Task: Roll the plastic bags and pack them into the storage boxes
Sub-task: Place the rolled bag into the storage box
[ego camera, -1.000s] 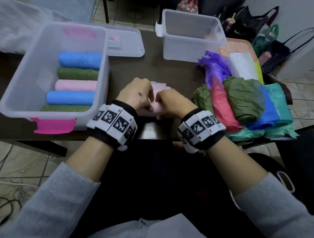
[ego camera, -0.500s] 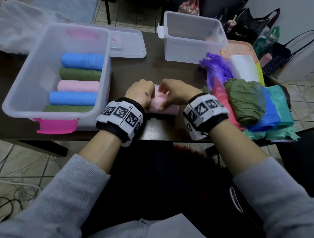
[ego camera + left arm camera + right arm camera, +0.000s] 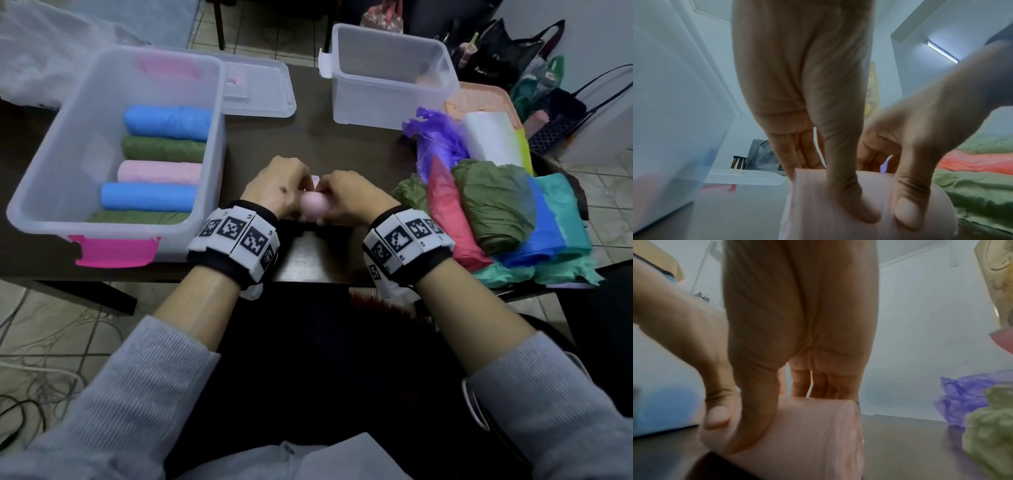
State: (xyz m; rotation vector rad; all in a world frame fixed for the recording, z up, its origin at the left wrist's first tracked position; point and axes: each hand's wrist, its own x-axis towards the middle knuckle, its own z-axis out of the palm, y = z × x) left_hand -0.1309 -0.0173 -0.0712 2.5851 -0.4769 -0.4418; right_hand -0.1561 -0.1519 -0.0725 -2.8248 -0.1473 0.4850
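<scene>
Dark, smooth bench (image 3: 310,253) carrying a soft pink plastic roll (image 3: 314,208) near its front edge.

Both the left hand (image 3: 277,186) and the right hand (image 3: 349,197) are gripping the cylindrical roll, thumbs pressing its crinkled film. Five smooth rolls are lying in the translucent left box (image 3: 68,144): two blue, two green, one pink. One second clear box (image 3: 390,99) is standing beyond, beside a rumpled heap of bags (image 3: 496,205).

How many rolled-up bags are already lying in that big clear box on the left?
5, in a row inside the storage box: blue roll farthest, then green roll, pink roll, second blue roll, and nearest green roll, partly hidden by the box's front wall. More could lie underneath.
</scene>
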